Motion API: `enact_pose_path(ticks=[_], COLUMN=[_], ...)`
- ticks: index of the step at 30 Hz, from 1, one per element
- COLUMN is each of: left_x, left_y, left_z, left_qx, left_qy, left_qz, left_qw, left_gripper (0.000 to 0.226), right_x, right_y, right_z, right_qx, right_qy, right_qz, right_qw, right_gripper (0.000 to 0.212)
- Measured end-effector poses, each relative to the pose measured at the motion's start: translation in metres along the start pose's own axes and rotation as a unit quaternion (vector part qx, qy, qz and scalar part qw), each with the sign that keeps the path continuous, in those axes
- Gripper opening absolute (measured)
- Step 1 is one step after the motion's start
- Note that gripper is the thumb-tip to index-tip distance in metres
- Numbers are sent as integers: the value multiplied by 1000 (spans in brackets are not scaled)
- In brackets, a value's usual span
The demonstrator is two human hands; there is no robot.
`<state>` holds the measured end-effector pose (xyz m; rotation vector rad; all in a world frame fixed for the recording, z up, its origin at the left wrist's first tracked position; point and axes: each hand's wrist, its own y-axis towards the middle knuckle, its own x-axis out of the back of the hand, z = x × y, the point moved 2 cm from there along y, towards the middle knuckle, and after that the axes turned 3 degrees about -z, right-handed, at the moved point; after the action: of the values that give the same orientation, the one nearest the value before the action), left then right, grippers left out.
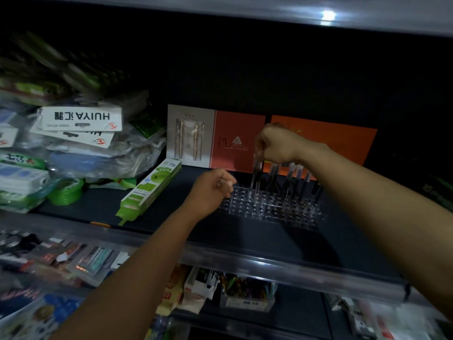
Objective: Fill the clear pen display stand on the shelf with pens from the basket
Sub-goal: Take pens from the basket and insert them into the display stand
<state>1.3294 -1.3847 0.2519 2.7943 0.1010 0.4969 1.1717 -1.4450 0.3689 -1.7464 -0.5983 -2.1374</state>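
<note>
Left of stand [269, 204]: "HUIYA" packets [82, 118].

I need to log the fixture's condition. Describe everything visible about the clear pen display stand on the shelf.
The clear pen display stand looks like transparent plastic, a low block with rows of small holes, resting flat on the dark shelf in front of orange cards. Several dark pens stand upright in its back rows; the front rows look empty. The right hand pinches another pen whose tip is at a back hole. The left hand sits at the stand's left edge; whether it touches is unclear.
</note>
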Motion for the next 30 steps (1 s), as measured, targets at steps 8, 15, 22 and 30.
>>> enact_pose_path(ticks=[8, 15, 22, 30], left_x=[1, 2, 7, 44], left_y=[-1, -1, -3, -21], left_z=[-1, 0, -6, -29], left_qx=[4, 0, 2, -68], left_qy=[-5, 6, 22, 254], left_qz=[-4, -3, -13, -64], left_qw=[1000, 1000, 1000, 963], left_gripper=[13, 13, 18, 12], right_x=[-13, -15, -9, -10], right_y=[5, 6, -6, -26], right_z=[-3, -1, 9, 52], right_qx=[-1, 23, 64, 157], right_qy=[-10, -42, -73, -75], right_qz=[4, -14, -45, -79], right_qw=[1000, 999, 994, 982], right_gripper=[23, 15, 23, 7])
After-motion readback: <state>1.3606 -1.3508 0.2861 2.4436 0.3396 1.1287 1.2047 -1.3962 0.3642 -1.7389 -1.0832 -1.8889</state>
